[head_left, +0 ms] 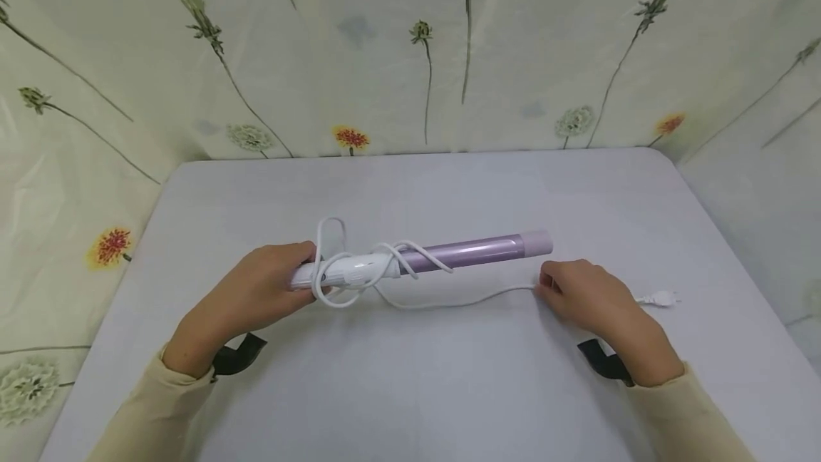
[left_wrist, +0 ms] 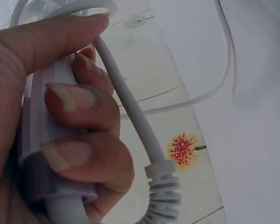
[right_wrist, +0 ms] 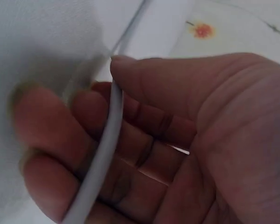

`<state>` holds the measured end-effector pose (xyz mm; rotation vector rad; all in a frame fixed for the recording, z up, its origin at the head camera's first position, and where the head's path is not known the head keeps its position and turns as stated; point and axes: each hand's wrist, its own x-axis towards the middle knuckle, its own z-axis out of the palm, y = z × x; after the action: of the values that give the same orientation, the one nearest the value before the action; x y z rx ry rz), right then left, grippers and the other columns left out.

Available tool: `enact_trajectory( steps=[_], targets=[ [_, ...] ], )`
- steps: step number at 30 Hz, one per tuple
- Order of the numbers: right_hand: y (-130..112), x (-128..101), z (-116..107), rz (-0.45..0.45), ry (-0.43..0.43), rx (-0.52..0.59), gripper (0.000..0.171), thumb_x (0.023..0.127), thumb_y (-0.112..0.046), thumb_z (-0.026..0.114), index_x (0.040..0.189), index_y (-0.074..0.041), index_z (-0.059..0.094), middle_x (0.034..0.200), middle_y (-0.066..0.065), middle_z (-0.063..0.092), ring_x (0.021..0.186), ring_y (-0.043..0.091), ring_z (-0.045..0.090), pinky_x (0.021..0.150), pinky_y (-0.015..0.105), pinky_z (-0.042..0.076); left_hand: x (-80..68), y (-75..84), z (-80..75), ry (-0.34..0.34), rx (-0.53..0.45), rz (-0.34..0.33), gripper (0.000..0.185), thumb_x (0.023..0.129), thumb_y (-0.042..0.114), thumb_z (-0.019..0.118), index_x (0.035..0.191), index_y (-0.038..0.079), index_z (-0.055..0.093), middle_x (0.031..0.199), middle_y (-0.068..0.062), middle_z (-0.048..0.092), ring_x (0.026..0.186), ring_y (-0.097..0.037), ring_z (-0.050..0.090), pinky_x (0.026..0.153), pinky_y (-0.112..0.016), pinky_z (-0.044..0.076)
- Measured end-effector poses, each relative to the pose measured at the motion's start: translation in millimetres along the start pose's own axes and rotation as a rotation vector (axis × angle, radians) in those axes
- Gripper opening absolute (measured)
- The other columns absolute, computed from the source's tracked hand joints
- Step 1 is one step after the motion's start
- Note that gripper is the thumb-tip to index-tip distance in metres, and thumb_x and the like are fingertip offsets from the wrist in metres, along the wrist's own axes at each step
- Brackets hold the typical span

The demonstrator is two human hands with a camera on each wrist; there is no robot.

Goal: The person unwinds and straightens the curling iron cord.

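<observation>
A curling iron (head_left: 423,260) with a white handle and a purple barrel lies across the middle of the table (head_left: 410,376). Its white cord (head_left: 449,303) is looped around the handle and trails right to a plug (head_left: 661,298). My left hand (head_left: 256,291) grips the handle end; in the left wrist view its fingers (left_wrist: 79,102) curl round the handle (left_wrist: 46,140) beside the cord's strain relief (left_wrist: 163,196). My right hand (head_left: 584,298) pinches the cord (right_wrist: 107,140) between thumb and fingers, short of the plug.
The white table is backed and flanked by a pale floral curtain (head_left: 410,55). Bare tabletop lies in front of and behind the iron. Black wrist straps (head_left: 237,355) sit on both sleeves.
</observation>
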<state>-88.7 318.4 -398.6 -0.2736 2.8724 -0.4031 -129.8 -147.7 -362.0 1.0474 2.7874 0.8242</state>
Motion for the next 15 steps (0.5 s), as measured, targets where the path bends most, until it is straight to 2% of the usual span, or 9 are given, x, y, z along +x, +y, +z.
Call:
enact_trajectory(
  steps=[6,9,12,15],
  targets=[
    [1.7,9.1,-0.6,0.124,0.055,0.005,0.017,0.099,-0.014,0.068,0.087,-0.006,0.060,0.069,0.004,0.049,0.062,0.022,0.047,0.055,0.036,0.037,1.1,3.7,-0.6,-0.008,0.004,0.002,0.024,0.087,0.012,0.084,0.102,0.014,0.065,0.085,0.010,0.062,0.074,-0.011,0.053,0.069,-0.034,0.048],
    [7.9,14.3,-1.4,0.172,0.058,0.002,0.019,0.100,-0.019,0.066,0.094,-0.001,0.063,0.073,0.008,0.053,0.064,0.024,0.049,0.056,0.039,0.040,1.1,5.0,-0.5,-0.011,0.003,0.004,0.024,0.088,0.013,0.084,0.103,0.014,0.065,0.087,0.010,0.063,0.075,-0.012,0.054,0.069,-0.035,0.049],
    [14.5,17.3,-0.4,0.169,0.091,-0.026,0.024,0.099,-0.018,0.067,0.109,0.004,0.067,0.084,0.015,0.061,0.072,0.032,0.055,0.061,0.047,0.046,0.5,7.6,-0.7,-0.014,-0.004,0.001,0.025,0.087,0.014,0.085,0.102,0.015,0.065,0.087,0.011,0.063,0.075,-0.011,0.054,0.069,-0.034,0.048],
    [9.0,18.1,1.5,0.143,0.143,0.011,0.031,0.096,-0.012,0.068,0.123,0.003,0.067,0.106,0.022,0.066,0.092,0.041,0.060,0.075,0.057,0.051,0.2,10.0,-0.9,-0.022,-0.009,-0.007,0.024,0.087,0.014,0.085,0.101,0.015,0.065,0.085,0.012,0.062,0.074,-0.010,0.053,0.068,-0.033,0.048]
  ],
)
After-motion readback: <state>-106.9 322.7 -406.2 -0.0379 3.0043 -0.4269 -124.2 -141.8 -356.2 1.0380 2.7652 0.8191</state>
